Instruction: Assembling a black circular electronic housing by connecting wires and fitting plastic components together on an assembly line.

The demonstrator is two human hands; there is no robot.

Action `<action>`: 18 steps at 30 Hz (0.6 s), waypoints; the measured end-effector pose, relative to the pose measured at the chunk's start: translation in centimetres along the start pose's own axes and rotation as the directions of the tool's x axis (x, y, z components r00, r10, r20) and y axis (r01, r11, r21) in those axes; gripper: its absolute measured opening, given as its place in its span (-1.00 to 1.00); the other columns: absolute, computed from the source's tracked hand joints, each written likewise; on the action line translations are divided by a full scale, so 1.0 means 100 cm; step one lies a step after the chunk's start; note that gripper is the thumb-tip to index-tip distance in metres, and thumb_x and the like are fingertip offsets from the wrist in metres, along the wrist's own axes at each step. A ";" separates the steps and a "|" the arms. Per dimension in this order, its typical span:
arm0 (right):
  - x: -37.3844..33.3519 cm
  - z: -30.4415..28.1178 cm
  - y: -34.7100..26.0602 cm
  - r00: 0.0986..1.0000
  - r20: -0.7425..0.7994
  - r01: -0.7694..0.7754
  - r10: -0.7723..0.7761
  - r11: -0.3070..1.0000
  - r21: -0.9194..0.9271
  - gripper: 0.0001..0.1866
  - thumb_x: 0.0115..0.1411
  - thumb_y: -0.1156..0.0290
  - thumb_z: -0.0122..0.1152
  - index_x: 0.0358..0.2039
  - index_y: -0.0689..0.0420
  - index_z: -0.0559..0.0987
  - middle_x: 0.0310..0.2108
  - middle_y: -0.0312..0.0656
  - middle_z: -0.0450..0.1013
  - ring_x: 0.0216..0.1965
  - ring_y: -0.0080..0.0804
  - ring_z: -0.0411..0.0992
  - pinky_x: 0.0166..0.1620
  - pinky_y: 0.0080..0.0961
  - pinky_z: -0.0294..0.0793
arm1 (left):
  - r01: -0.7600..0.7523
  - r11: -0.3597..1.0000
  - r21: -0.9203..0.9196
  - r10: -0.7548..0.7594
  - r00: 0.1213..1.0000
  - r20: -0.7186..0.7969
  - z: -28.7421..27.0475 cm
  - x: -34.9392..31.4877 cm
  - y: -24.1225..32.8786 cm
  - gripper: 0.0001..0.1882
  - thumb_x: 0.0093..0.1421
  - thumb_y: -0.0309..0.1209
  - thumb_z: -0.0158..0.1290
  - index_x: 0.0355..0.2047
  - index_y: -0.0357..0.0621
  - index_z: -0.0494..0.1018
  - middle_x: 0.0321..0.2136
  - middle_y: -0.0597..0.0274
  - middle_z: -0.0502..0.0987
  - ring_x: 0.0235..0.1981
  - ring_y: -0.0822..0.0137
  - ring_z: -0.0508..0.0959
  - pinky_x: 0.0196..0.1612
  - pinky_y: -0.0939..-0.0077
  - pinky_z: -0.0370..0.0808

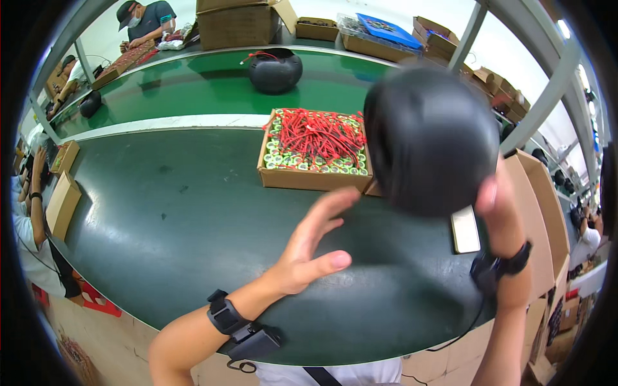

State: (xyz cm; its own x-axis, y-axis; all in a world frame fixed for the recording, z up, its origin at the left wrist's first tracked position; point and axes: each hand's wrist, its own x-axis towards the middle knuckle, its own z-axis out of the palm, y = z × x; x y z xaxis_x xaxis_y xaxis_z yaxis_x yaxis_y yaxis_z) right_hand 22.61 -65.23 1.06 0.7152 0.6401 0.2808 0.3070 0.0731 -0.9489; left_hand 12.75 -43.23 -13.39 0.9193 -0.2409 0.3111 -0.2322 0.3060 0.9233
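A round black plastic shell (441, 141) is raised above the right side of the bench, slightly blurred. My right hand (499, 199) grips it from its right side, with most of the fingers hidden behind it. To its left, my left hand (312, 241) hovers over the dark green bench top, thumb and fingers apart, holding nothing. Just beyond that hand sits a cardboard box (296, 179) of green-wrapped battery cells (278, 151) with a heap of red and black wires (318, 135) on top.
A phone-like flat object (465, 230) lies below the shell. On the green conveyor belt (193, 83) stand another black shell (275, 71) with red wires and a smaller one (91, 104). Open cartons (524, 212) flank the bench at right. Co-workers (151, 22) work at far left.
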 end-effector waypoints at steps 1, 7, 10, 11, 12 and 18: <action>0.025 -0.004 -0.005 0.998 -0.058 0.029 -0.031 0.999 -0.021 0.14 -0.35 -0.01 0.55 0.20 0.32 0.24 0.04 -0.03 0.39 0.04 -0.27 0.40 0.13 -0.35 0.34 | 0.026 0.998 0.061 -0.030 0.996 0.078 -0.006 0.002 0.000 -0.14 -0.02 -0.06 0.23 0.24 -0.16 0.19 0.25 0.00 0.17 0.29 0.10 0.16 0.28 0.13 0.07; 0.175 -0.068 0.007 0.991 -0.120 -0.135 0.061 0.494 -0.859 0.13 -0.35 -0.15 0.48 0.17 0.29 0.31 0.03 0.06 0.38 0.08 -0.19 0.36 0.11 -0.37 0.34 | -0.123 0.966 0.229 0.091 0.986 0.142 0.001 0.009 -0.008 -0.34 0.01 -0.05 0.16 0.02 -0.27 0.41 0.08 -0.02 0.37 0.15 0.12 0.34 0.21 0.24 0.20; 0.230 -0.115 0.075 0.973 -0.220 -0.229 0.063 0.249 -0.941 0.12 -0.57 -0.25 0.51 -0.06 0.37 0.52 -0.08 0.09 0.49 -0.06 -0.13 0.49 -0.01 -0.38 0.46 | -0.170 0.936 0.307 0.112 0.974 0.199 0.007 0.010 -0.006 -0.37 -0.02 -0.12 0.21 0.01 -0.22 0.43 0.07 0.01 0.38 0.11 0.11 0.37 0.19 0.24 0.24; 0.242 -0.115 0.090 0.960 -0.265 -0.278 0.093 0.186 -0.942 0.12 -0.60 -0.26 0.51 -0.09 0.37 0.55 -0.07 0.10 0.49 -0.05 -0.12 0.49 -0.03 -0.38 0.47 | -0.154 0.937 0.314 0.095 0.976 0.195 0.007 0.008 -0.002 -0.38 -0.04 -0.15 0.23 0.01 -0.21 0.43 0.07 0.03 0.38 0.11 0.12 0.38 0.18 0.25 0.25; 0.246 -0.114 0.103 0.936 -0.311 -0.340 0.165 0.203 -0.918 0.12 -0.59 -0.26 0.50 -0.06 0.36 0.55 -0.03 0.09 0.48 -0.02 -0.10 0.48 -0.01 -0.35 0.46 | -0.150 0.939 0.309 0.093 0.977 0.191 0.006 0.008 -0.004 -0.38 -0.04 -0.15 0.23 0.01 -0.21 0.43 0.07 0.03 0.38 0.11 0.12 0.38 0.18 0.25 0.25; 0.271 -0.102 0.135 0.816 -0.444 -0.536 0.371 0.197 -0.821 0.06 -0.55 -0.20 0.50 -0.02 0.27 0.55 0.04 0.03 0.44 0.00 -0.11 0.47 0.01 -0.23 0.44 | -0.112 0.945 0.307 0.057 0.982 0.181 0.007 0.005 -0.002 -0.41 -0.09 -0.28 0.29 -0.02 -0.17 0.45 0.06 0.07 0.37 0.08 0.15 0.39 0.14 0.28 0.30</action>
State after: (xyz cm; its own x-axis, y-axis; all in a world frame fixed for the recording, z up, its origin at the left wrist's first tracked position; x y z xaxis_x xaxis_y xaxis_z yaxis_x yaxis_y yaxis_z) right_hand 52.57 -54.74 -2.71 0.9760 0.2098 -0.0586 0.1925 -0.9565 -0.2192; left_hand 13.07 -44.03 -13.26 0.8320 -0.3855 0.3990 -0.4195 0.0335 0.9071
